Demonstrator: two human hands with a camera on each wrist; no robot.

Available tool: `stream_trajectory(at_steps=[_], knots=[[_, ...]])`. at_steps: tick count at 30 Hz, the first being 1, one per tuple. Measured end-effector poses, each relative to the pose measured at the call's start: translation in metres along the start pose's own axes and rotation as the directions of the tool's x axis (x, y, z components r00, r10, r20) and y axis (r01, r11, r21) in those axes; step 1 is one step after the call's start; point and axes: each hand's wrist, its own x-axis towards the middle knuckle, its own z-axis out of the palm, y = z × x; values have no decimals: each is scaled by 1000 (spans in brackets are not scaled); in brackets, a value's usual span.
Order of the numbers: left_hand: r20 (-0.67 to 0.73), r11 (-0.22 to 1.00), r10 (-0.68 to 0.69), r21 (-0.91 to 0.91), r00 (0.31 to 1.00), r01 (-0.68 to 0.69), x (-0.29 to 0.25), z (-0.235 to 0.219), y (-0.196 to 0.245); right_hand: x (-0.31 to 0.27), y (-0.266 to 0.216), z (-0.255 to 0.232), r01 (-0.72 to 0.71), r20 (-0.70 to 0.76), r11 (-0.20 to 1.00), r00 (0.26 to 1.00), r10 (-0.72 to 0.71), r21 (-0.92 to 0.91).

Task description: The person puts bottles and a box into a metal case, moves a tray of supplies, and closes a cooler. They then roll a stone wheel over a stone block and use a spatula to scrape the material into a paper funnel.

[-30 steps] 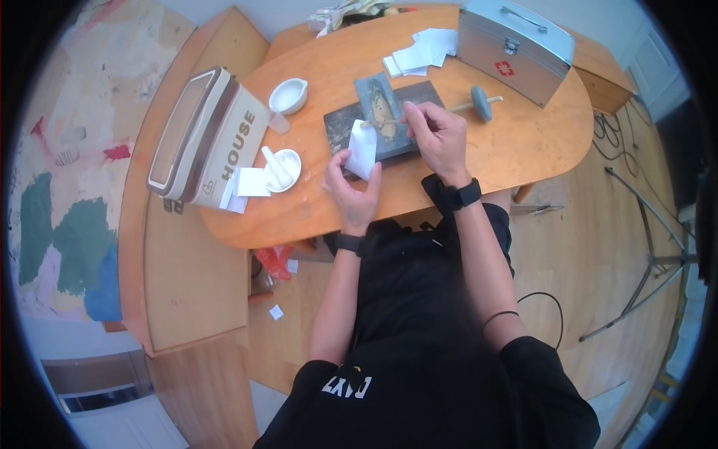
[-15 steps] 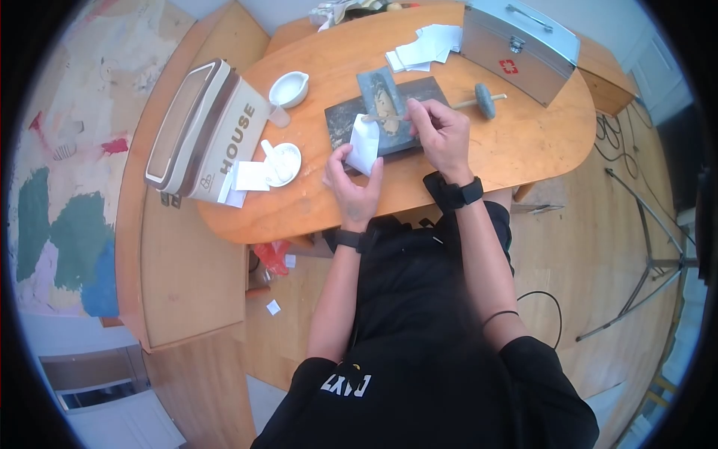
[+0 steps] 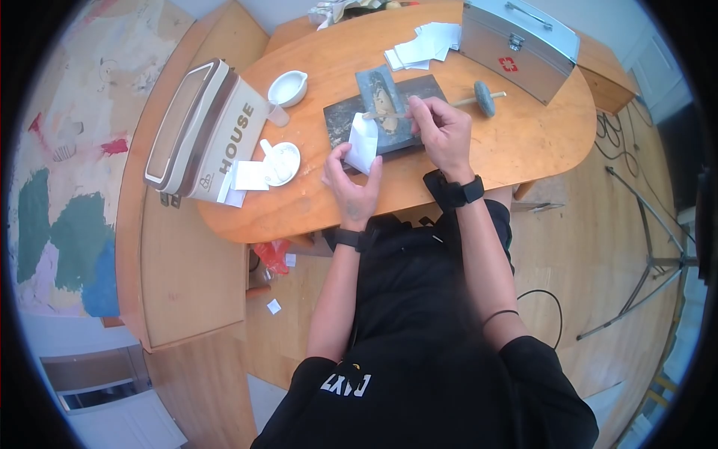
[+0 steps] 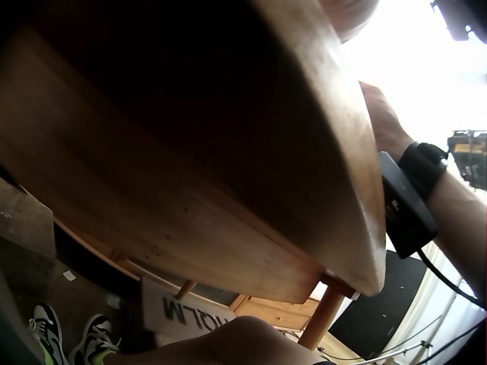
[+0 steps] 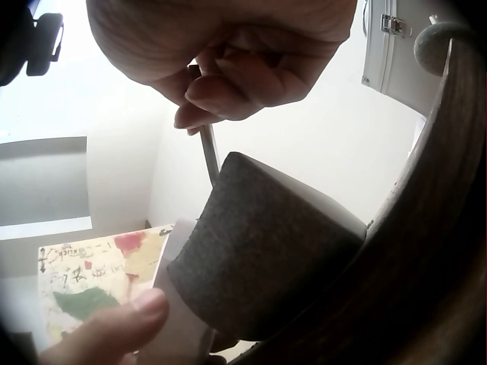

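Observation:
My left hand (image 3: 351, 191) holds a small white paper packet (image 3: 364, 146) upright between thumb and fingers, at the near edge of a dark stone slab (image 3: 340, 120). My right hand (image 3: 445, 135) pinches a slender rod-like tool (image 5: 208, 152); its far tip lies right at the packet's top opening in the head view. Behind the packet stands a grey stone grinding trough (image 3: 370, 82) with light brown material in its hollow. In the right wrist view the trough's end (image 5: 266, 251) hides part of the tool and packet, and the left thumb (image 5: 122, 331) presses the paper.
A stone grinding wheel (image 3: 485, 99) on a wooden handle lies right of the slab. Around the wooden table (image 3: 299, 206) are a white bowl (image 3: 289, 88), a mortar (image 3: 288, 161) with pestle, a HOUSE-lettered case (image 3: 209, 135), white papers (image 3: 426, 46) and a metal first-aid box (image 3: 501, 52).
The right hand has shifted slightly right with the tool, whose tip stays by the packet's opening. The left hand keeps its grip. The head view has tilted a little.

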Motion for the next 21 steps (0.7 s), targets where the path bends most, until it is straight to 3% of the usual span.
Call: stream_trajectory(at_steps=[8,21], knots=[[4,1000,-4,-16,1000,4,0,0,-2,1,-3,-2,-35,-47,993,998,40,113],[2,1000,-7,-7,1000,7,0,0,-1,2,1,-4,0,-89,993,996,11,120]])
